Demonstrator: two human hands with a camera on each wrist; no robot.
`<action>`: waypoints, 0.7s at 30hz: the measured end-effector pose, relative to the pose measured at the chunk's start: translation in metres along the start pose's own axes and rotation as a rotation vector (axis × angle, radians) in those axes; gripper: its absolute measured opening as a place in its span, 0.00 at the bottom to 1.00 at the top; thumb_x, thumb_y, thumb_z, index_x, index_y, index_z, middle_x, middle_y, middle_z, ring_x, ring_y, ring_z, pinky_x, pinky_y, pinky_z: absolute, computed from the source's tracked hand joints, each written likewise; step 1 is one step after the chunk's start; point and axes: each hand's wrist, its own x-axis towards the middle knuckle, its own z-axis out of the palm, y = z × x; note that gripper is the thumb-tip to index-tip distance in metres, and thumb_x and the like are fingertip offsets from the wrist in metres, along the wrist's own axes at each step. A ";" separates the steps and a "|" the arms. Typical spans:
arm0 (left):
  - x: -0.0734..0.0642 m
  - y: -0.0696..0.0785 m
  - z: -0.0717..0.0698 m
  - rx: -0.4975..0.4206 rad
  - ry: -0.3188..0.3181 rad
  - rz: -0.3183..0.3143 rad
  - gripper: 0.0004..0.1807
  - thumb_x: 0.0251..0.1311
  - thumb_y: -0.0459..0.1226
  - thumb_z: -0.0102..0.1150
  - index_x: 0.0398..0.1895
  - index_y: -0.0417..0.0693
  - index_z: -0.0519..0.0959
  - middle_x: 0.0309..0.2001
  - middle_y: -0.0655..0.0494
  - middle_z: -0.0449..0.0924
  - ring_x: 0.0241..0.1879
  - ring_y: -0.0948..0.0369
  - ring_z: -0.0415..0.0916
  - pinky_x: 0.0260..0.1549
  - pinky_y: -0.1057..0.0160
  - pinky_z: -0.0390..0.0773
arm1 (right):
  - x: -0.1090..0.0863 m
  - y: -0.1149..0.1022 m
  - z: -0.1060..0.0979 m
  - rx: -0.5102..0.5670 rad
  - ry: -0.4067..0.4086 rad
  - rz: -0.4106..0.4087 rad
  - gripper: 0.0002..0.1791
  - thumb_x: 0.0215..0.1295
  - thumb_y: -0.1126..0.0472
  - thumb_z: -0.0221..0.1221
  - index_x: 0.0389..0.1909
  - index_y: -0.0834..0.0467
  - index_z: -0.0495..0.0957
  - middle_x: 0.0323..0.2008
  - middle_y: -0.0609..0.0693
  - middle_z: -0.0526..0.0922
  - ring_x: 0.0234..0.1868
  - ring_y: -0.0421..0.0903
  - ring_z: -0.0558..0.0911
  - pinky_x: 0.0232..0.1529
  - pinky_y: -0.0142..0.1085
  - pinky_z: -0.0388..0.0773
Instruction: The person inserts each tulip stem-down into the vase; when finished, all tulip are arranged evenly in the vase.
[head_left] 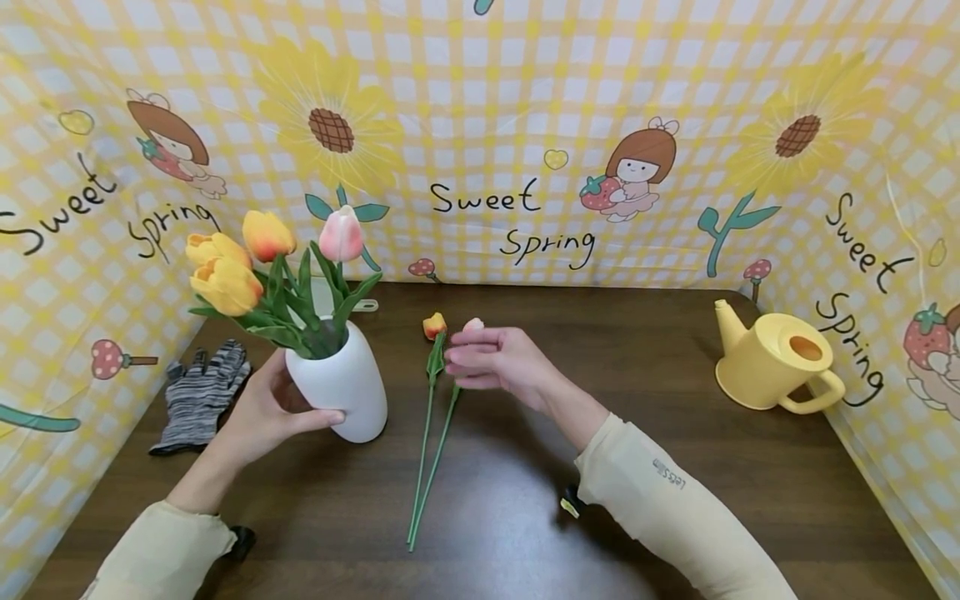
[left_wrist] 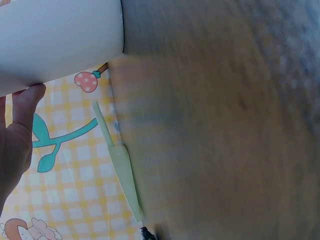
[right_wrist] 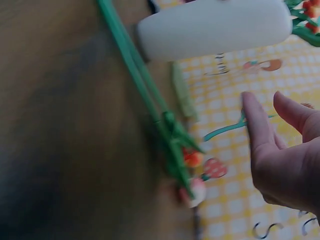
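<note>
My left hand (head_left: 262,407) grips a white vase (head_left: 347,392) low on its side, the thumb across the front and the other fingers behind it. The vase leans slightly. In it stand several artificial tulips: yellow ones (head_left: 227,286), an orange one (head_left: 267,236) and a pink one (head_left: 341,233). Right of the vase, two loose tulips lie on the table, an orange-yellow one (head_left: 434,326) and a pink one (head_left: 474,324). My right hand (head_left: 498,362) hovers over the pink one's upper stem, fingers extended. The right wrist view shows nothing in this hand (right_wrist: 285,155).
A yellow watering can (head_left: 776,367) stands at the right of the brown table (head_left: 645,500). A grey-black knitted glove (head_left: 201,398) lies at the left. Behind the vase is a pale green tool with a handle (left_wrist: 122,170). Patterned cloth walls (head_left: 480,125) enclose the table's back and sides.
</note>
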 end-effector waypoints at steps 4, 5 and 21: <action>0.000 0.000 0.000 -0.008 -0.004 0.001 0.54 0.42 0.18 0.77 0.74 0.48 0.62 0.59 0.49 0.74 0.51 0.60 0.81 0.40 0.60 0.86 | -0.002 0.021 -0.014 -0.057 0.018 0.097 0.26 0.69 0.68 0.63 0.65 0.71 0.71 0.58 0.69 0.79 0.55 0.60 0.83 0.52 0.52 0.82; 0.000 0.000 0.000 -0.007 -0.004 0.002 0.54 0.42 0.18 0.77 0.74 0.48 0.62 0.59 0.49 0.74 0.51 0.60 0.81 0.40 0.60 0.86 | -0.003 0.025 -0.016 -0.069 0.020 0.118 0.26 0.68 0.68 0.64 0.65 0.71 0.71 0.57 0.69 0.79 0.55 0.60 0.83 0.52 0.52 0.82; -0.002 0.000 0.002 0.007 0.015 -0.014 0.53 0.42 0.20 0.78 0.74 0.50 0.63 0.59 0.50 0.75 0.50 0.60 0.82 0.37 0.59 0.87 | 0.010 0.058 -0.022 -0.230 0.008 0.306 0.24 0.64 0.60 0.70 0.57 0.68 0.78 0.47 0.58 0.87 0.45 0.55 0.88 0.44 0.49 0.86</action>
